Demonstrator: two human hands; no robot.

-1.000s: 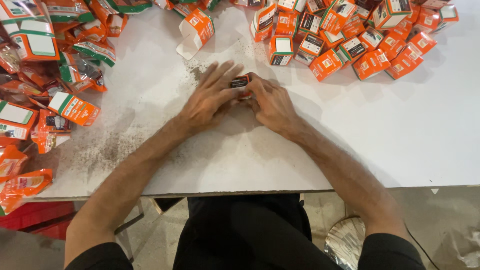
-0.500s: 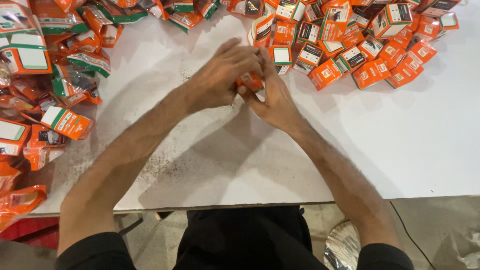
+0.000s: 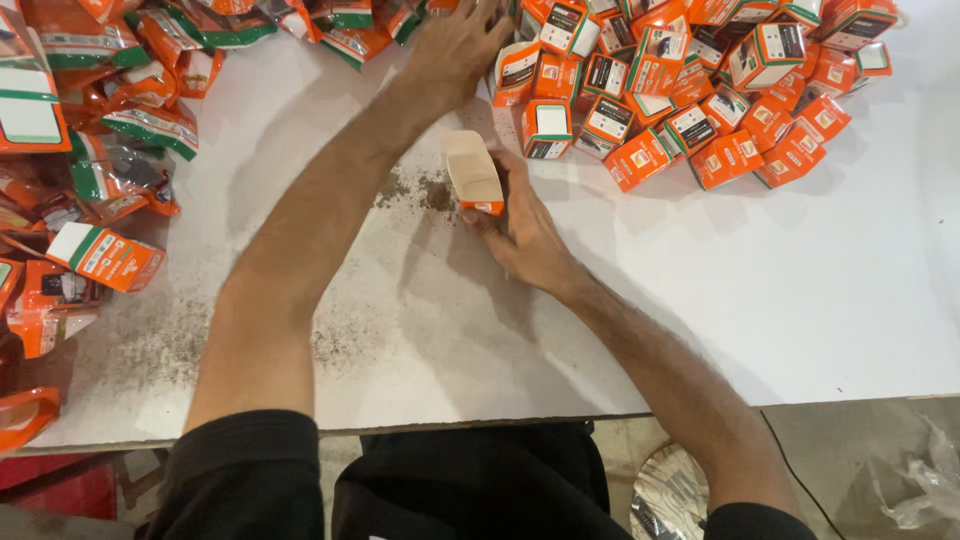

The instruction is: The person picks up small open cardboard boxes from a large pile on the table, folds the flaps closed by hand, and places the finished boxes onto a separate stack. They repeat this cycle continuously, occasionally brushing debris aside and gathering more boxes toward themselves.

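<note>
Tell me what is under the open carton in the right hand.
Under the carton held by the right hand lies the white table, dusted with dark specks. Its inside faces away, so any contents are hidden.

Head camera, single view: worn on the person's head, facing steeply down and forward across the white table [image 3: 760, 300]. Range: close, arm's length. Field covers both forearms from the near table edge to a heap of small orange boxes [image 3: 700, 90] at the far side. No second view.
</note>
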